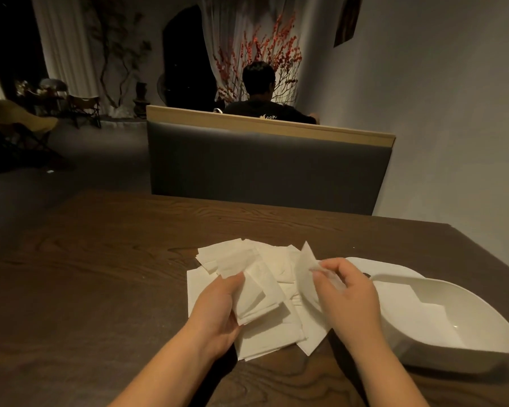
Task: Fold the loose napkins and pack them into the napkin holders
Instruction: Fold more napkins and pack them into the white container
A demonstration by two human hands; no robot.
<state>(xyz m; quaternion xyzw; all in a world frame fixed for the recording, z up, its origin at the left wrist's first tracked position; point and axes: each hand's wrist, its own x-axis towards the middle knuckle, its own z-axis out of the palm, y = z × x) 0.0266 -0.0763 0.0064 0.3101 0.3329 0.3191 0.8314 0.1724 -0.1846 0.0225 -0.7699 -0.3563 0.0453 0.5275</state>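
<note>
Left hand gripping folded napkins, right hand pinching one napkin; "Moon" on distant person's shirt.

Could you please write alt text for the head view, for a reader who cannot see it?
Two bare hands work a pile of loose white paper napkins on a dark wooden table: the left hand holds a folded stack, the right hand pinches one sheet. A white oval holder sits to the right.

The right hand hides part of the napkin pile beside the white holder; both forearms are cut off by the bottom edge.
</note>
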